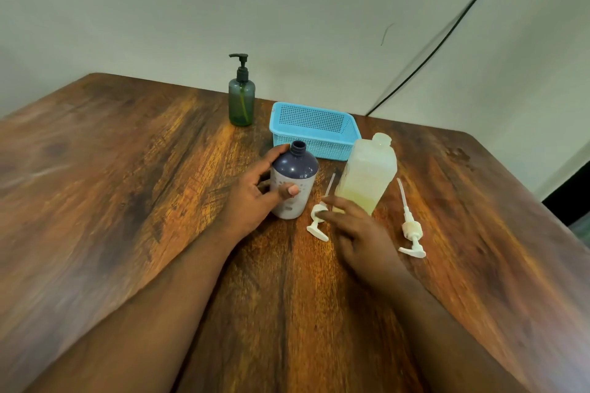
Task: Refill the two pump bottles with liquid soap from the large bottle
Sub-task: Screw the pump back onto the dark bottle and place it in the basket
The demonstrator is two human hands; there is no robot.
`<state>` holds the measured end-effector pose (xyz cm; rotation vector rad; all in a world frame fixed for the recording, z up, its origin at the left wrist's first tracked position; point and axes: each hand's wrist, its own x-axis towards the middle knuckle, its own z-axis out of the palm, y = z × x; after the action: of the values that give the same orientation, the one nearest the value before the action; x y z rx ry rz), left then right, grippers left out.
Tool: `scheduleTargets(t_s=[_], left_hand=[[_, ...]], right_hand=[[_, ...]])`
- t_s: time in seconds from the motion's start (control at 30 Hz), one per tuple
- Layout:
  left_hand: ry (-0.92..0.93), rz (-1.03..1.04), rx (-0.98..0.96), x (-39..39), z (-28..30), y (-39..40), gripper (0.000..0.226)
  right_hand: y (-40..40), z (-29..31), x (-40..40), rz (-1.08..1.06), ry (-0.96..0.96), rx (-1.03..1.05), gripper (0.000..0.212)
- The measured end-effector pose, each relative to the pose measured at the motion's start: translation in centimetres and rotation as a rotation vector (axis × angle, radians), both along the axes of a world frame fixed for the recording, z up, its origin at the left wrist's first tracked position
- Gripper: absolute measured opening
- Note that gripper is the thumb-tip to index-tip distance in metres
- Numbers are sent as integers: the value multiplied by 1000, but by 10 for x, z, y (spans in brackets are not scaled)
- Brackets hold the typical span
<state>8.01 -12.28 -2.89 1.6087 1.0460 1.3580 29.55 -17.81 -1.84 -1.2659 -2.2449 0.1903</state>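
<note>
The left hand grips the uncapped navy-and-white pump bottle, upright mid-desk. The right hand, fingers loosely spread and holding nothing, hovers beside a white pump head lying flat and just before the large translucent soap bottle. A second pump head lies right of it. Toward the desk's far edge stand a blue basket and a green pump bottle.

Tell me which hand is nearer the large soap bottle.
Right. The right hand reaches toward the base of the large bottle, fingertips almost at it. The left hand is farther off to the left, gripping the purple bottle.
</note>
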Motion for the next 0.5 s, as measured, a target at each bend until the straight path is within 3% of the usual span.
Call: scheduleTargets(t_s=[0.1, 0.2, 0.4, 0.5], left_hand=[[24, 42, 29, -5, 0, 0, 71], [47, 61, 54, -8, 2, -3, 71], [43, 86, 34, -16, 5, -7, 70], [18, 82, 22, -18, 7, -9, 69]], right_hand=[[13, 1, -8, 59, -367, -37, 46], [21, 5, -17, 66, -579, -23, 46], [30, 1, -18, 141, -593, 66, 37], [26, 6, -16, 183, -454, 176, 31]])
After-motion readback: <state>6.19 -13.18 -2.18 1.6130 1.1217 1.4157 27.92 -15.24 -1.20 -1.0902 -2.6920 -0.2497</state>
